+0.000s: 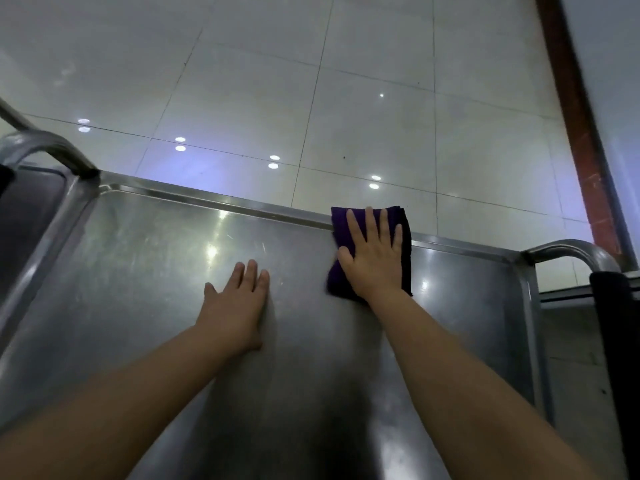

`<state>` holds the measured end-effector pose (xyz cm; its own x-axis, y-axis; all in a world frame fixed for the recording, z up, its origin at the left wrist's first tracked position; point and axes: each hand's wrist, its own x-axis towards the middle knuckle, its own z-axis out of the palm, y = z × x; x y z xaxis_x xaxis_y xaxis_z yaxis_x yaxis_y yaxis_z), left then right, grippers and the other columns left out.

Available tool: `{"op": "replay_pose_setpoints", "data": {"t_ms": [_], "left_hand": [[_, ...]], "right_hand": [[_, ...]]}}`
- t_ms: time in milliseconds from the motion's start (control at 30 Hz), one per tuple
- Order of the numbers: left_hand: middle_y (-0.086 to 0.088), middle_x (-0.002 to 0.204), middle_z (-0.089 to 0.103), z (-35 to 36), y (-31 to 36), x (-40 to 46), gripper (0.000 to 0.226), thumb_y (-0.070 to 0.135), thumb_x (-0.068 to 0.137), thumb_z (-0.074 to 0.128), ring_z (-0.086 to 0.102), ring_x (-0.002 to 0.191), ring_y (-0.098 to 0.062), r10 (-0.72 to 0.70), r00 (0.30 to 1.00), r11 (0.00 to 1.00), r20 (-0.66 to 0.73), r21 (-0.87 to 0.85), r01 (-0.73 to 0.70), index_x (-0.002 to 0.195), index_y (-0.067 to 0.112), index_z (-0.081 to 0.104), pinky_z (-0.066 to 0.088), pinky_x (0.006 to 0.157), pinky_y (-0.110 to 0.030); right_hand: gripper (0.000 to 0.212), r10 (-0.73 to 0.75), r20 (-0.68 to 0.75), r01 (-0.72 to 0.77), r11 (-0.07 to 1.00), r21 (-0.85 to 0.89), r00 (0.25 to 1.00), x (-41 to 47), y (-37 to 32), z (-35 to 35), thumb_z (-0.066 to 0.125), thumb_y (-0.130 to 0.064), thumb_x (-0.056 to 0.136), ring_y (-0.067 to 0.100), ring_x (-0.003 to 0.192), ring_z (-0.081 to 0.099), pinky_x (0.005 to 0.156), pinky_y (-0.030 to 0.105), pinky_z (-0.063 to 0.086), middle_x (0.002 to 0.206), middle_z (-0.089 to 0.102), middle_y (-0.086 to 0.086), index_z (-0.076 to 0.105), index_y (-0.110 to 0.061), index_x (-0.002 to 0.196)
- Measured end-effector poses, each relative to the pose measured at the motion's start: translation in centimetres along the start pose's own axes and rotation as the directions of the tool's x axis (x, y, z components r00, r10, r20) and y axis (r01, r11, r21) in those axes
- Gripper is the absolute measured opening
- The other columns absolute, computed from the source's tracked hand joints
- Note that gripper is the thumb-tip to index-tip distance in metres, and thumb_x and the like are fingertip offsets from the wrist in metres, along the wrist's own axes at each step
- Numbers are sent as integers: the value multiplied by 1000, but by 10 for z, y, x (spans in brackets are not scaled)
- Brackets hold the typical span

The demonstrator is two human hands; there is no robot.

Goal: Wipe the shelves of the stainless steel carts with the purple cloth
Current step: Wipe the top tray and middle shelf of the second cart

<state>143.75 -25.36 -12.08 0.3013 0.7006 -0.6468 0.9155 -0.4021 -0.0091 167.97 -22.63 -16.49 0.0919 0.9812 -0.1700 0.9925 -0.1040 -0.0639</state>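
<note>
Flat right hand point(372, 258) presses purple cloth point(405, 237) at shelf's point(145, 271) far rim, right of centre; left hand point(239, 299) flat mid-frame, fingers straight, bracing (holds nothing). I judge wiping underway; next sweep toward unwiped left

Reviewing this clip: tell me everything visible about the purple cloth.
The purple cloth is a dark violet, soft-looking fabric folded into a thick, roughly rectangular pad with layered edges showing at its right side. It lies flat on the steel cart shelf, its far end overlapping the raised rear rim. The right hand presses on it with straight, spread fingers, covering most of its middle. Nothing else touches it.
</note>
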Motion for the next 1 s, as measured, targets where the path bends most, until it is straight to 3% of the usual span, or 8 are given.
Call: {"op": "replay_pose_setpoints", "data": {"t_ms": [167, 300, 533, 667, 833, 1000], "left_hand": [[-7, 157, -21, -3, 11, -2, 116, 53, 75, 70, -11, 145, -29, -14, 1000, 999, -4, 36, 15, 149, 18, -14, 26, 111, -52], [-3, 157, -19, -5, 18, -4, 116, 56, 73, 69, -9, 145, -26, -2, 1000, 998, -30, 56, 4, 149, 20, -12, 31, 108, -49], [0, 158, -15, 0, 21, -4, 115, 57, 71, 70, -5, 146, -22, 13, 994, 999, -105, 30, -10, 150, 24, -7, 33, 107, -49], [-1, 158, -15, 4, 17, -7, 114, 55, 73, 70, -2, 146, -23, 21, 989, 999, -145, -35, -27, 150, 23, -8, 29, 109, -49], [0, 158, -16, 18, -17, -26, 115, 64, 73, 66, 11, 146, -19, -11, 971, 975, -238, -218, -42, 151, 22, -6, 30, 111, -34], [-1, 159, 11, 28, -99, -46, 92, 58, 84, 56, 15, 145, -18, -48, 943, 997, -328, -68, 28, 152, 19, 9, 17, 115, -33]], "right_hand": [[68, 260, 16, -259, 966, -16, 966, -50, 108, -5, 26, -46, 96, 27, 146, -14, 117, 47, -11, 161, -11, 7, -10, -30, 152], [67, 490, 27, -490, 871, 17, 871, -86, 177, -13, 32, -41, 97, 29, 147, -8, 118, 48, -7, 161, -5, 10, -1, -26, 154], [65, 676, 53, -678, 734, 46, 735, -88, 162, -9, 27, -41, 97, 36, 146, -6, 116, 53, -4, 161, -2, 13, 3, -22, 154], [65, 588, 42, -589, 808, 16, 808, -73, 99, -4, 22, -44, 97, 37, 146, -7, 116, 54, -4, 161, -4, 14, -2, -22, 154], [65, 375, 29, -376, 927, 6, 926, -53, -5, 3, 20, -45, 98, 37, 146, -10, 115, 55, -9, 160, -7, 15, -7, -23, 153], [66, 237, 53, -238, 971, -3, 970, -29, -107, 6, 19, -47, 98, 36, 145, -15, 114, 55, -13, 160, -11, 13, -11, -24, 152]]}}
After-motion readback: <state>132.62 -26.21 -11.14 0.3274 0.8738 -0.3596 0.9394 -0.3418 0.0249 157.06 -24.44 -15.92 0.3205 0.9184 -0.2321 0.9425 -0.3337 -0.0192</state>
